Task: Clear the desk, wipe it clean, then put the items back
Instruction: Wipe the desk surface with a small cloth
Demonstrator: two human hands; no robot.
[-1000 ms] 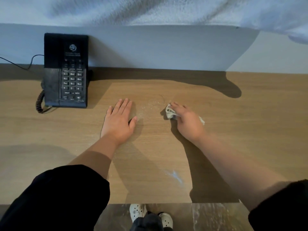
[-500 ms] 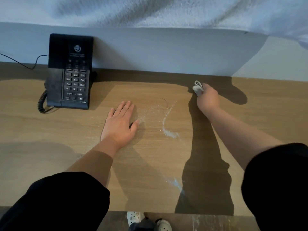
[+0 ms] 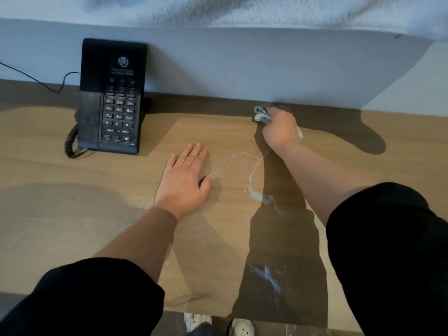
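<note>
Right hand (image 3: 278, 128) clenched on cloth (image 3: 261, 113) at tabletop (image 3: 72, 226) back edge; powder streak (image 3: 254, 180) lies at its 6 o'clock, running near-far, nearer it than flat, empty left hand (image 3: 185, 179).

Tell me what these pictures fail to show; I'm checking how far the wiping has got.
Head view only:
- Cloth: mostly hidden inside the right hand.
- Desk under the left hand and both forearms: covered.
- Phone label text: too small.
- Desk ends: cut off by the edges.
</note>
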